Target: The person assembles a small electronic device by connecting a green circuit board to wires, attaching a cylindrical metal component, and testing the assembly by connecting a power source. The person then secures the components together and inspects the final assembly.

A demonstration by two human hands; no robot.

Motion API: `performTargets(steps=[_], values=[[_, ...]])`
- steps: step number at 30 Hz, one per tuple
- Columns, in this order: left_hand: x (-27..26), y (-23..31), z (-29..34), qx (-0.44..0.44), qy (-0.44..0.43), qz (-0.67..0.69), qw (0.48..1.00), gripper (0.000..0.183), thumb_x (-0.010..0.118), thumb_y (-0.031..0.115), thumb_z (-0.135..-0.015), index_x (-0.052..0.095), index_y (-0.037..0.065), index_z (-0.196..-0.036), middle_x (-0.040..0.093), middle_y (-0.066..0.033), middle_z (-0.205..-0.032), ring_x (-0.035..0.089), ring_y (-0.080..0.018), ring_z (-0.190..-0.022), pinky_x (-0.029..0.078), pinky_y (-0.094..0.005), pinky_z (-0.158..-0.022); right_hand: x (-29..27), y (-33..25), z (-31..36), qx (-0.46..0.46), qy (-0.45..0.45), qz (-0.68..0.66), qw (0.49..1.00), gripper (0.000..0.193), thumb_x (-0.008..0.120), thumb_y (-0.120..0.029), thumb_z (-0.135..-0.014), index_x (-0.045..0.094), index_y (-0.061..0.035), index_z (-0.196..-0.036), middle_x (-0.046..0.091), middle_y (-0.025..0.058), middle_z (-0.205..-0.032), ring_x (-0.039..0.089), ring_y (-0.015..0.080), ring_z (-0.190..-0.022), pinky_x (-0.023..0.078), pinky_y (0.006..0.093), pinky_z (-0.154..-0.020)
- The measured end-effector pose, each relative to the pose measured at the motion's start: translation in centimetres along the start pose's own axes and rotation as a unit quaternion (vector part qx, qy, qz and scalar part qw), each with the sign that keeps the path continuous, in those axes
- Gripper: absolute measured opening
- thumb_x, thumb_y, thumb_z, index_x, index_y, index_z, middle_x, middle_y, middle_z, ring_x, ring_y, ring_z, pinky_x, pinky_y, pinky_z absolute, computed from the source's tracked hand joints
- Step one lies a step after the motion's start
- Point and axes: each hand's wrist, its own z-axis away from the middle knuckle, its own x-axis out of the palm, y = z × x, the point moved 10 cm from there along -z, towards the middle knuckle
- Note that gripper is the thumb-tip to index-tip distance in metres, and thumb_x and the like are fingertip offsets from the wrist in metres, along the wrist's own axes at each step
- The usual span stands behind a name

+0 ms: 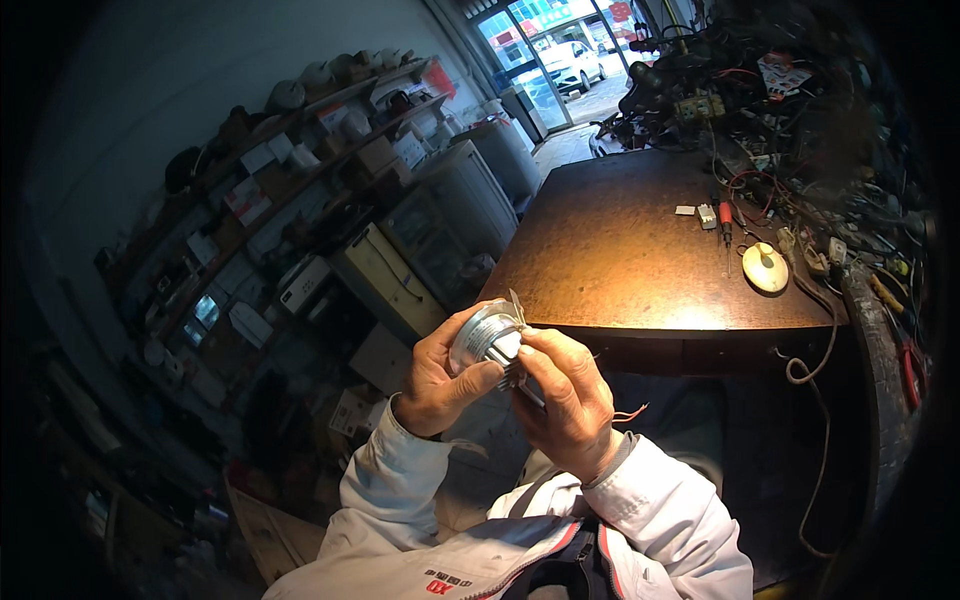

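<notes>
In front of my chest, just short of the table's near edge, I hold a round silver downlight [484, 335] with a finned metal body and a thin clip standing up at its rim. My left hand [443, 375] wraps around its side, thumb pressed on the face nearest me. The fingers of my right hand [568, 392] are closed in a pinch at its right edge, by the clip. A slim metallic piece shows below those fingers; its kind is unclear. Thin reddish wires [630, 413] stick out beyond my right hand.
On the brown table [600, 250] lie a red-handled screwdriver [726, 222], a small white block [707, 217] and a round cream disc [766, 268]. Tangled cables and parts [770, 110] are heaped on the right. A cord [826, 430] hangs off the table. Loaded shelves [290, 130] line the left wall.
</notes>
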Motion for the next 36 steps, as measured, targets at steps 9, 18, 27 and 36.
performTargets(steps=[9, 18, 27, 36], values=[[0.3, 1.4, 0.4, 0.113, 0.009, -0.043, 0.993, 0.081, 0.084, 0.031, -0.095, 0.046, -0.006, -0.156, 0.052, -0.0319, -0.156, 0.058, -0.0385, -0.143, 0.05, -0.051, -0.117, 3.5, 5.1, 3.0, 0.391, -0.05, -0.42, 0.817, 0.061, 0.085, 0.002, -0.088, 0.055, 0.0074, -0.141, 0.074, 0.0189, -0.121, 0.077, 0.0219, -0.101, 0.064, 0.0324, -0.09], [0.1, 0.7, 0.3, 0.137, -0.048, -0.009, 0.989, 0.077, 0.08, 0.036, -0.099, 0.047, 0.001, -0.159, 0.047, -0.0321, -0.161, 0.053, -0.0421, -0.147, 0.05, -0.0539, -0.117, 3.6, 5.0, 2.9, 0.435, -0.031, -0.507, 0.743, 0.053, 0.085, -0.003, -0.093, 0.06, 0.0107, -0.138, 0.074, 0.0179, -0.122, 0.073, 0.0186, -0.112, 0.061, 0.0321, -0.1], [0.3, 2.0, 0.5, 0.148, -0.021, -0.124, 0.981, 0.079, 0.078, 0.044, -0.099, 0.049, 0.001, -0.158, 0.051, -0.0316, -0.158, 0.058, -0.0406, -0.141, 0.053, -0.0522, -0.113, 4.0, 5.1, 3.2, 0.461, -0.054, -0.517, 0.72, 0.054, 0.084, -0.004, -0.094, 0.06, 0.0072, -0.141, 0.074, 0.0164, -0.122, 0.073, 0.0166, -0.11, 0.061, 0.029, -0.095], [0.8, 1.6, 0.5, 0.136, -0.012, -0.164, 0.977, 0.088, 0.065, 0.057, -0.104, 0.042, -0.007, -0.159, 0.051, -0.0303, -0.159, 0.058, -0.0349, -0.142, 0.05, -0.0486, -0.116, 3.9, 5.4, 3.5, 0.489, -0.037, -0.5, 0.714, 0.054, 0.085, -0.007, -0.094, 0.061, 0.0088, -0.14, 0.076, 0.0149, -0.119, 0.073, 0.0159, -0.108, 0.061, 0.0294, -0.095]])
